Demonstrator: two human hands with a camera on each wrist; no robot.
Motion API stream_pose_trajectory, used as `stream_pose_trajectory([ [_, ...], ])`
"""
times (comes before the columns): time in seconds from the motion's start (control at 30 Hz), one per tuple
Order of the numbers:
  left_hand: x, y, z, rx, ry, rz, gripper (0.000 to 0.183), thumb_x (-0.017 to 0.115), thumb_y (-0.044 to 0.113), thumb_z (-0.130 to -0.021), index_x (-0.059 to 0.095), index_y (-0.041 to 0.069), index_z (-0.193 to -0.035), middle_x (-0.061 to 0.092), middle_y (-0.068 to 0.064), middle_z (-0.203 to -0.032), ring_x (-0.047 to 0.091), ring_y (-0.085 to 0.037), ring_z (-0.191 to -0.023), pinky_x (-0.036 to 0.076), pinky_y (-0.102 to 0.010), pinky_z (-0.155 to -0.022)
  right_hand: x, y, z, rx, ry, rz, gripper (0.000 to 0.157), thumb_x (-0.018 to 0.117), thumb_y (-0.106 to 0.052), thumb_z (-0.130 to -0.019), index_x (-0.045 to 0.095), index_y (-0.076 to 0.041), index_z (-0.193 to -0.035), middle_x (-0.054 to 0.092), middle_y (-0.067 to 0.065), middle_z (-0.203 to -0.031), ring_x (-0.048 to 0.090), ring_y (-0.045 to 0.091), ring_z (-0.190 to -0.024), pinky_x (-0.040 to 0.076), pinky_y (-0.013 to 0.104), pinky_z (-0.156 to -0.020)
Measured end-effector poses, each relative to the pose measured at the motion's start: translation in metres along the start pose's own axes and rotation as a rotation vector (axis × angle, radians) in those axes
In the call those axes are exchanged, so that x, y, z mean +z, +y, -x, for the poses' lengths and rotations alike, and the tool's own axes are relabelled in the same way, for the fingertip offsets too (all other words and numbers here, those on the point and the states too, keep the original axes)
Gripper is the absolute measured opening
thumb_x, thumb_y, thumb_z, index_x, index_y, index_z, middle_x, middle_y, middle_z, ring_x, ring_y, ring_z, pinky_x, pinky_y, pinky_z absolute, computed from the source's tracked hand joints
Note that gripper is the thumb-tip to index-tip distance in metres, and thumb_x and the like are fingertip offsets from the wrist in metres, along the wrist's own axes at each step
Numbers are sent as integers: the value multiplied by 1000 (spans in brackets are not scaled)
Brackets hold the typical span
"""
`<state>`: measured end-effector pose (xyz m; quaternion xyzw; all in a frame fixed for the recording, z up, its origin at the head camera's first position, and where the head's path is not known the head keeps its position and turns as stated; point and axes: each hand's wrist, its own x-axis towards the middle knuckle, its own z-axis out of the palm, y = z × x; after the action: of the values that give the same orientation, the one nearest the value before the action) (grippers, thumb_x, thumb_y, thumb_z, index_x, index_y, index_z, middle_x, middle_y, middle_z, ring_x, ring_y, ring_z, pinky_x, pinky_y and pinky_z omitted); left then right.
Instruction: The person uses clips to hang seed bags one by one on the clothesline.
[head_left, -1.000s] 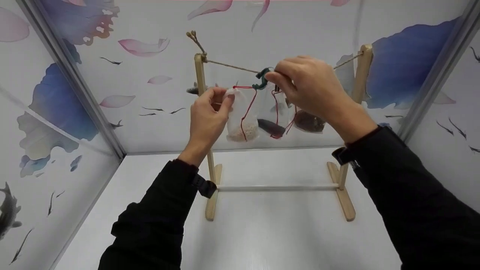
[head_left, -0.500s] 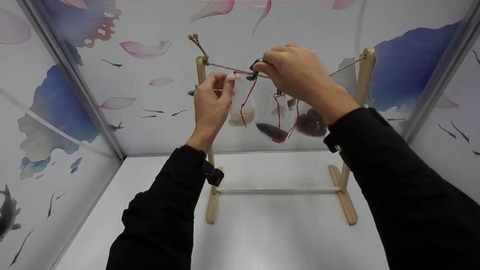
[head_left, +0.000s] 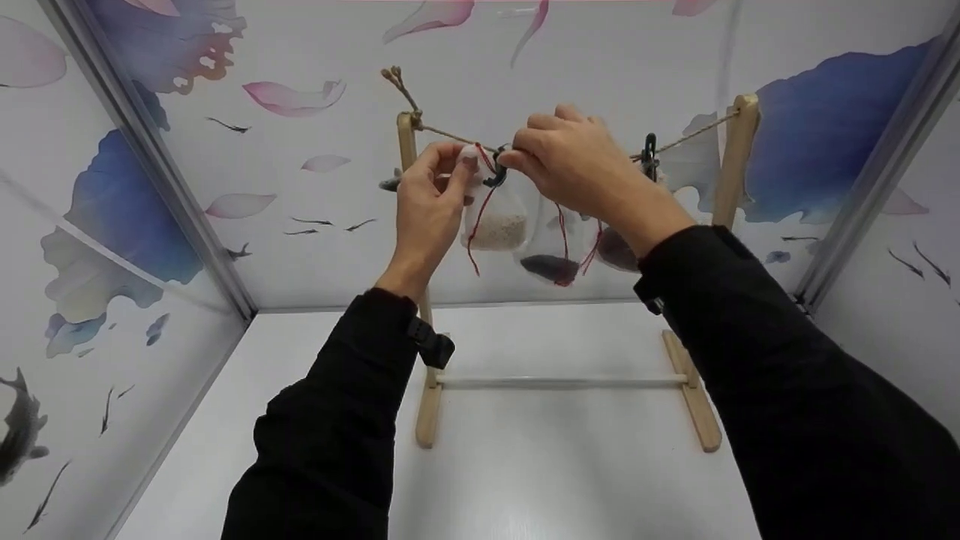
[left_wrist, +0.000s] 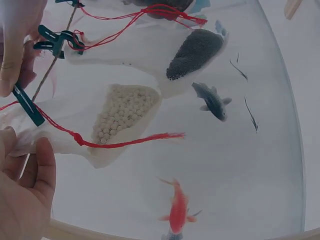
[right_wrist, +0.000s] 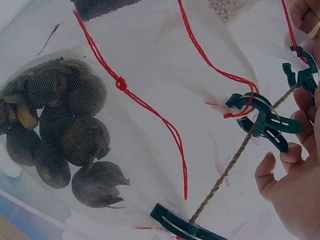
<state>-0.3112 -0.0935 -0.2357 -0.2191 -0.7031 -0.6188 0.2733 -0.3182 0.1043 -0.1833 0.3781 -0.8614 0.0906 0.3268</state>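
A see-through drawstring bag of pale beads (left_wrist: 127, 112) hangs by the left part of the rope (head_left: 694, 136). My left hand (head_left: 431, 202) pinches its gathered top between thumb and fingers. Right beside that top, my right hand (head_left: 570, 161) pinches a dark green clip (left_wrist: 29, 106) with its thumb and fingers. In the left wrist view the clip lies across the bag's neck at the rope; how firmly its jaws bite is hidden. A red drawstring (left_wrist: 120, 145) trails over the beads. Another green clip (right_wrist: 257, 117) on the rope holds a bag of small dark grains (left_wrist: 195, 55).
Farther right hangs a mesh bag of dark brown round pieces (right_wrist: 65, 125), with its own clip (right_wrist: 185, 225). The rope spans two wooden posts (head_left: 733, 161) joined by a low crossbar (head_left: 562, 381). The stand is on a white table (head_left: 540, 480) between printed walls (head_left: 315, 225).
My left hand has lifted the pale-bead bag up to the rope. My right hand has moved left with the clip, bringing it to the bag's neck. The far-right clip has come into sight.
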Motion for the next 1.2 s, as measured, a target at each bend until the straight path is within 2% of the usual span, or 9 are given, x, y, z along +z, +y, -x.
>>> stream_pose_trajectory([
  [0.2,-1,-2,3,-21,8,-8,16,60,16,-104,66,6,-116,67,-8,-101,67,-22,-88,56,-32,-75,1,-2,2,58,-23,41,44,48,-43,-107,69,-4,-105,56,11,-93,43,33,-89,37,46,-73],
  [0.43,-2,-5,5,-29,23,-35,18,61,19,-103,66,7,-115,67,-7,-103,68,-24,-90,55,-32,-77,0,-5,3,140,-167,43,58,44,-58,-104,58,-6,-126,57,14,-117,40,35,-110,36,53,-86],
  [0.5,-3,-5,5,-28,28,-43,18,62,19,-103,66,7,-116,67,-8,-103,67,-25,-90,54,-31,-77,1,-6,4,140,-181,43,63,46,-61,-102,55,-6,-132,56,14,-121,40,35,-112,36,53,-87],
  [0.63,-3,-4,4,-16,30,-52,18,62,20,-103,66,7,-115,66,-7,-101,66,-24,-88,51,-29,-77,1,-6,6,142,-159,38,65,48,-63,-100,54,-7,-133,56,13,-124,41,34,-115,35,54,-90],
  [0.8,-2,-5,6,-22,21,-95,21,62,21,-103,64,6,-118,65,-4,-102,63,-17,-90,49,-28,-79,0,-7,10,130,-122,40,63,55,-62,-98,55,-8,-130,56,12,-126,42,34,-116,34,55,-90],
  [1.0,-1,-11,12,-70,-23,-138,29,59,21,-105,60,6,-129,67,-3,-113,63,-15,-101,51,-30,-86,0,-6,17,95,-68,21,49,62,-49,-99,58,-9,-127,56,11,-126,42,34,-117,35,54,-92],
  [1.2,-4,-13,15,-77,-34,-167,35,58,20,-105,58,6,-137,65,-7,-125,63,-17,-109,53,-33,-89,-3,-7,24,38,9,-26,37,62,-33,-103,59,-7,-128,58,11,-128,44,34,-125,36,54,-101],
])
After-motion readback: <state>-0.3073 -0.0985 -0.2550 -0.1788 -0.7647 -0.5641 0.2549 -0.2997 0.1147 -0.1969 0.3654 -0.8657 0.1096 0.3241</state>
